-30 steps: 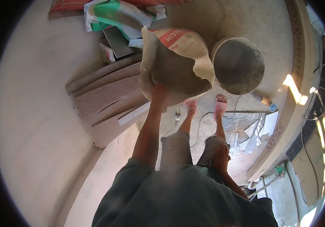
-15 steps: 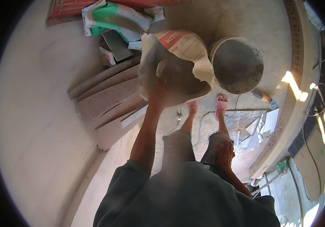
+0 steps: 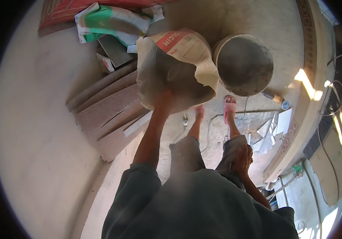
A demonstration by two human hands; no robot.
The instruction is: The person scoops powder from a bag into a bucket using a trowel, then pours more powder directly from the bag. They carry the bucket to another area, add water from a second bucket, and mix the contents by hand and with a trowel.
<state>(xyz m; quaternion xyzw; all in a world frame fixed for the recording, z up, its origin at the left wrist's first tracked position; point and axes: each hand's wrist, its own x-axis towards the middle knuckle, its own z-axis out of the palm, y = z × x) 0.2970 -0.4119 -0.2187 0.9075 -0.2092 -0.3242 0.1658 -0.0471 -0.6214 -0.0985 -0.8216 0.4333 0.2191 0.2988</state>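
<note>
A torn-open paper cement bag (image 3: pixel 197 51) with grey powder inside stands in front of me, red band and lettering on its far side. My left hand (image 3: pixel 164 99) reaches in over its near edge. Dust and blur hide the fingers, so I cannot make out whether they hold anything. My right hand (image 3: pixel 242 159) rests on my right knee, fingers laid along the trouser leg, holding nothing. Just right of the bag stands a round bucket (image 3: pixel 270 65) with grey material inside, its rim crusted.
A green and white sack (image 3: pixel 115 20) lies beyond the bag. Stacked brown tiles (image 3: pixel 107 101) lean at the left by the wall. An angle grinder (image 3: pixel 276 98) lies right of the bucket. Broken tile pieces (image 3: pixel 266 131) and a cable are near my pink sandals (image 3: pixel 229 106).
My left hand has shifted a little within the bag mouth, and a pale shape near it is now dimmer. The view has moved slightly. My right hand stays at the knee.
</note>
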